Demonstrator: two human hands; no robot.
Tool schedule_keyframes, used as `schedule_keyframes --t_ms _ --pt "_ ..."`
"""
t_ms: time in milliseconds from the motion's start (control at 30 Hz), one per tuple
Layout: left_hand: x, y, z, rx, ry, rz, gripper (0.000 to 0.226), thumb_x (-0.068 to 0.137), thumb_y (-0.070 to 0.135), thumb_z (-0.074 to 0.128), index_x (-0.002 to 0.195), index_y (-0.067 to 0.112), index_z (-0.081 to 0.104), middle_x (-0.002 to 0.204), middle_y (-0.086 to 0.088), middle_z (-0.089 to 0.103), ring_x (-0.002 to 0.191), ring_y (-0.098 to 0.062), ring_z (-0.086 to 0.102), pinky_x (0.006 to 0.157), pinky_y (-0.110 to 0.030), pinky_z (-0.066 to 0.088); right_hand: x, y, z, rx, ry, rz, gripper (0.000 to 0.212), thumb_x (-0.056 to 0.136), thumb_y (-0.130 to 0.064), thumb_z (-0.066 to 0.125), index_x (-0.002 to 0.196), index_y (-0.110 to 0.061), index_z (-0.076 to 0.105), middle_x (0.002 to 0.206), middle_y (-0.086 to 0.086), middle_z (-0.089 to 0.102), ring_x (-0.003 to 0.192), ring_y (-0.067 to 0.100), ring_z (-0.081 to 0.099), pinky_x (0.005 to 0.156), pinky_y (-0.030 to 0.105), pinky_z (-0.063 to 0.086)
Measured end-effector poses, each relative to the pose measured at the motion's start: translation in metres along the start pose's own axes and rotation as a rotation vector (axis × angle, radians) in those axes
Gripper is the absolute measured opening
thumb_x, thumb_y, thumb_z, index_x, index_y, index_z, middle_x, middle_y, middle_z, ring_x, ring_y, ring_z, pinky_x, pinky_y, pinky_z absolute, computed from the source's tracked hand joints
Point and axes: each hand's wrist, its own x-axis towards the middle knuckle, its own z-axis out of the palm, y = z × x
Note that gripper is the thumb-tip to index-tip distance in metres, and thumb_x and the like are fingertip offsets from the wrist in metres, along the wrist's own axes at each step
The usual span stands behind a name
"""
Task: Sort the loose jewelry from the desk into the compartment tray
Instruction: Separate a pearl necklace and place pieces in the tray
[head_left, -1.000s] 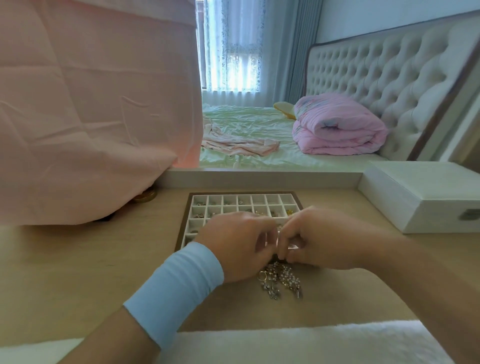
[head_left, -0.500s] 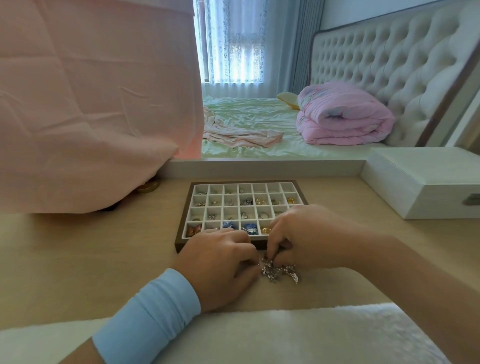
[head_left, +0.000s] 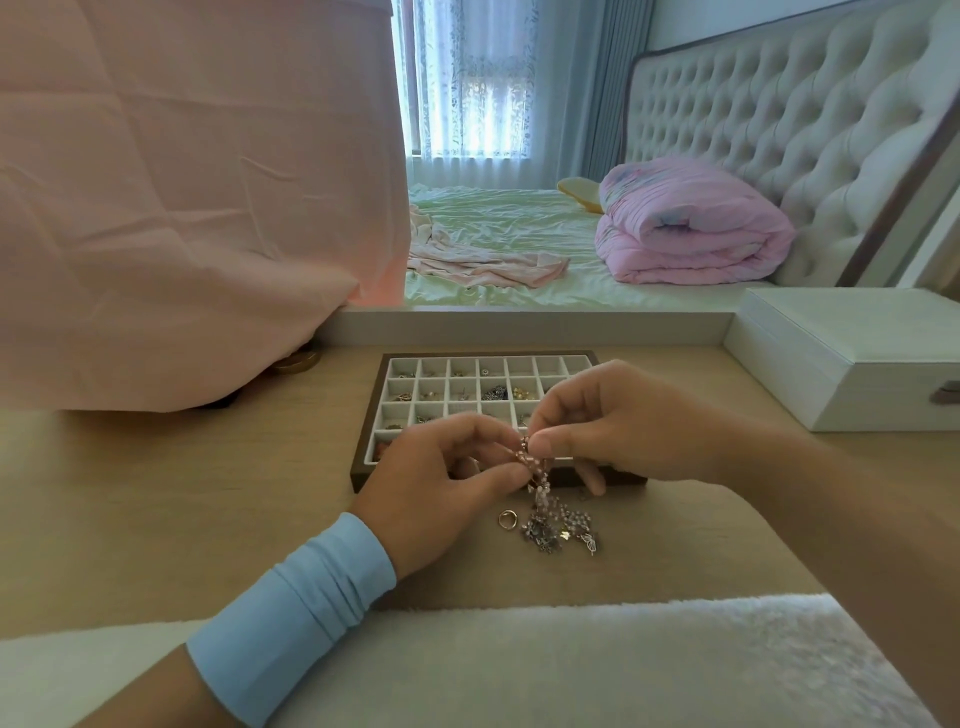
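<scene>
Strand pinched by left hand and right hand; below the grip it seems snagged, and tugging could scatter the pile.

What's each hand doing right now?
Left hand: pinching the beaded chain.
Right hand: pinching the same chain.

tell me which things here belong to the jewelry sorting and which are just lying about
Job: compartment tray, beaded strand pinched by left hand and right hand, jewelry pile, ring.
Lying about: white box, pink cloth, pink quilt.
</scene>
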Motion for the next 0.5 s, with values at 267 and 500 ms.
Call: schedule_keyframes --t_ms 267,500 --pt "0.004 0.001 -0.011 -0.155 -0.030 -0.094 0.008 0.087 0.014 0.068 0.091 0.019 0.073 0.076 0.003 0.072 0.060 -0.007 0.058 0.059 -0.018 0.048 -0.002 -0.003 -0.006 0.158 0.005 0.119 0.010 0.089 -0.019 0.076 0.093 -0.010 0.078 0.061 -0.004 0.071 0.049 0.013 0.054 0.044 0.019 0.032" --pt "0.005 0.001 -0.015 -0.239 -0.068 -0.149 0.012 0.094 0.012 0.058 0.088 0.013 0.068 0.069 0.002 0.067 0.058 -0.014 0.054 0.057 -0.023 0.045 -0.003 -0.002 -0.005 0.145 -0.025 0.164 0.013 0.095 -0.022 0.069 0.096 -0.012 0.078 0.093 0.002 0.079 0.057 0.015 0.062 0.044 0.023 0.036"
